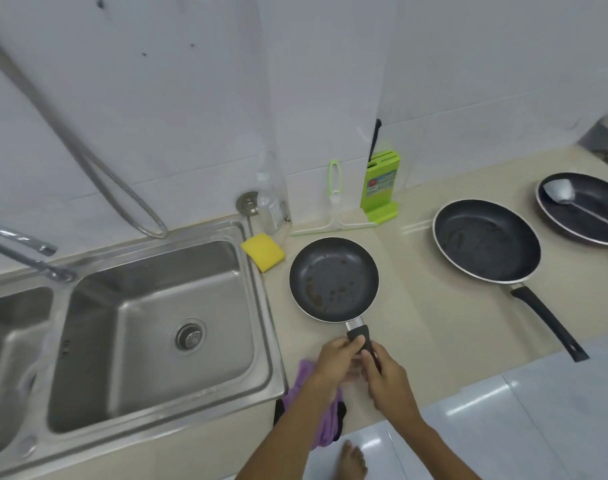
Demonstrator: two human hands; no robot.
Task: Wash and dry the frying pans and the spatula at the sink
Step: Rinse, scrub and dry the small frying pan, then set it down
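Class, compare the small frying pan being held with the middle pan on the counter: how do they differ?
The small pan is narrower than the middle pan. The left hand and right hand grip the small pan's handle; the middle pan lies untouched. The small pan shows brown spots; the middle pan only faint smears. Both are black inside, with black handles.
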